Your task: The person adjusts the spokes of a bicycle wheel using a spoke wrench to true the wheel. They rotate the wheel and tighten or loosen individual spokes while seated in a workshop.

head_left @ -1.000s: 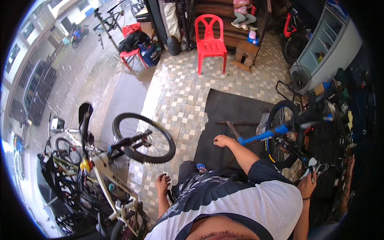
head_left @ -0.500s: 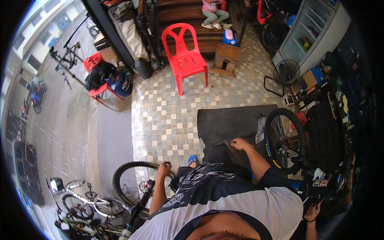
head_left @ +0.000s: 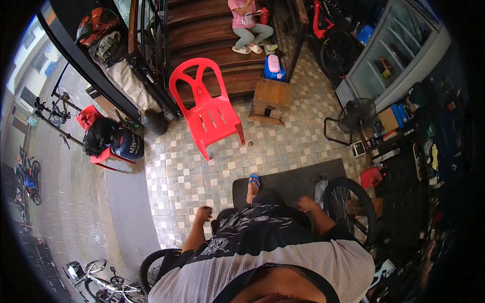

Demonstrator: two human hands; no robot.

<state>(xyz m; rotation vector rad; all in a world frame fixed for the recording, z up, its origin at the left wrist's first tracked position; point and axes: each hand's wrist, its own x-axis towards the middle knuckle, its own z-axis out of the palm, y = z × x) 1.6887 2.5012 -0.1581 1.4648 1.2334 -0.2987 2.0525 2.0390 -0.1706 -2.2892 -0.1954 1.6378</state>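
Note:
My left hand [head_left: 204, 214] hangs out to the left of my body above the tiled floor, its fingers curled in; whatever might be inside them is too small to make out. My right hand [head_left: 306, 204] is closed in front of my right hip, over the dark mat [head_left: 288, 178]. My shirt and leg hide part of the space beside it, and no tool shows clearly there. Just right of that hand stands a bicycle wheel [head_left: 373, 217] with a black tyre. One foot in a blue flip-flop [head_left: 254, 179] is stepping on the mat.
Ahead stands a red plastic chair [head_left: 214, 118], with a wooden stool [head_left: 271, 98] beside it. A person [head_left: 246, 20] sits on the wooden stairs [head_left: 194, 38]. To the right are a black fan [head_left: 357, 115] and a glass-door fridge [head_left: 396, 55]. Another bicycle wheel [head_left: 150, 270] is at lower left.
My body has moved forward and a foot now shows on the mat. The brown tool seen at my right hand earlier is out of sight. Both hands have drawn closer to my body.

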